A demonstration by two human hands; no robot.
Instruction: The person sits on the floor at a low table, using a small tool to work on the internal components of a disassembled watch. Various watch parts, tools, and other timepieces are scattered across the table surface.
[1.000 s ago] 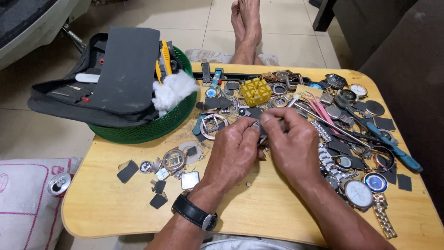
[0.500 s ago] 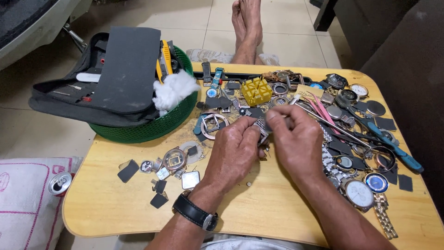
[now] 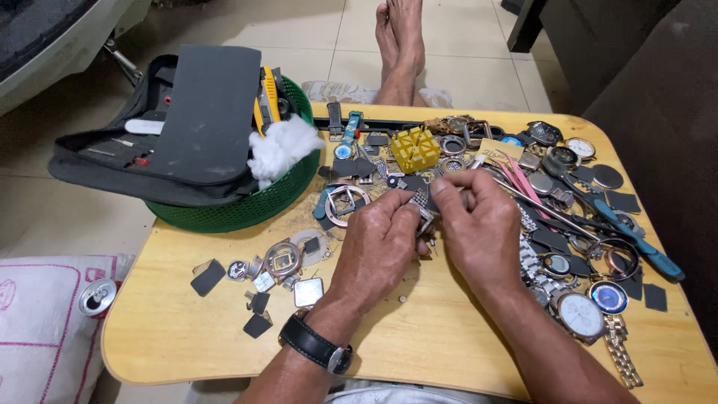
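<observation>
Metal watch bracelet (image 3: 419, 203), a short run of silver links, is pinched between both hands above the middle of the tabletop (image 3: 419, 344). The left hand (image 3: 378, 247) is closed round its lower end, with the fingers (image 3: 400, 213) curled over the links, and the right hand (image 3: 479, 224) is closed on the upper end, thumb and forefinger pressed together; whether a thin tool is also held there cannot be told. Slippage is judged the chief risk: the links are small and smooth, and a slight loss of pressure would let the piece drop among the loose parts below. A tiny dark part (image 3: 402, 298) lies just under the left hand, and it could be swept off the edge by a wrist or forearm. Close to the right hand, pink tweezers (image 3: 523, 196) and a blue-handled tool (image 3: 636, 239) lie among watch cases, so a sideways movement could knock them or scatter the small dials. A yellow block (image 3: 415, 148) stands beyond the hands and a green basket (image 3: 247, 206) to the left, both well apart and unlikely to be disturbed. Anything dropped would be hard to find in such clutter.
</observation>
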